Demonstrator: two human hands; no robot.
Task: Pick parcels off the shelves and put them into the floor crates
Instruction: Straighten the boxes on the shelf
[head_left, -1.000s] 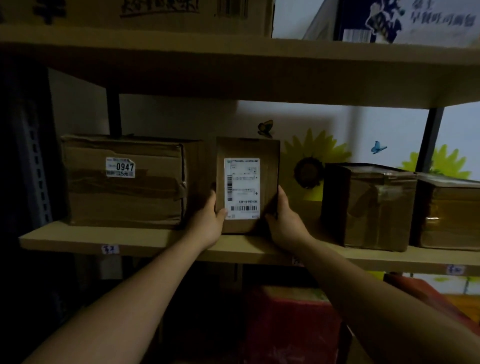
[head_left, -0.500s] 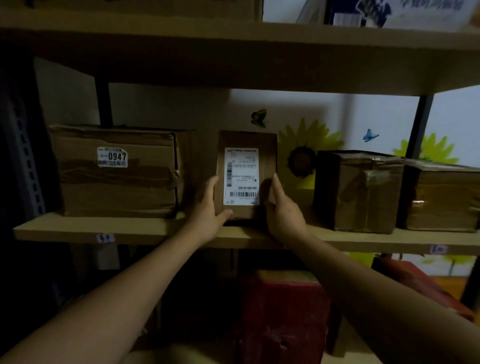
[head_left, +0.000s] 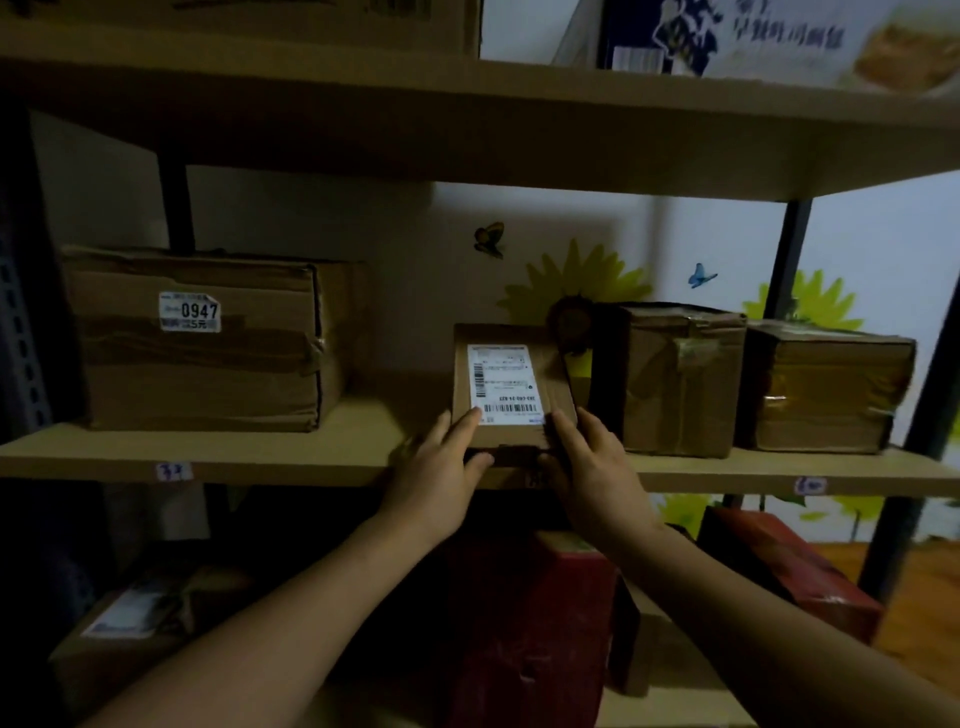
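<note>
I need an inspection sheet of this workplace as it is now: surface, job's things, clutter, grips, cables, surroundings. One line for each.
Surface: middle shelf, a wooden board with small tags on its front edge.
Job's things: small labelled parcel, tilted back at the shelf's front edge; floor crates not in view.
Clutter: box with 0947 sticker on the left; taped box and shiny-taped box on the right; red box on the shelf below.
Grips: left hand and right hand hold the parcel's lower corners, thumbs on its front.
Cables: nothing seen.
Surroundings: upper shelf carrying more boxes; wall with sunflower sticker and butterflies.
</note>
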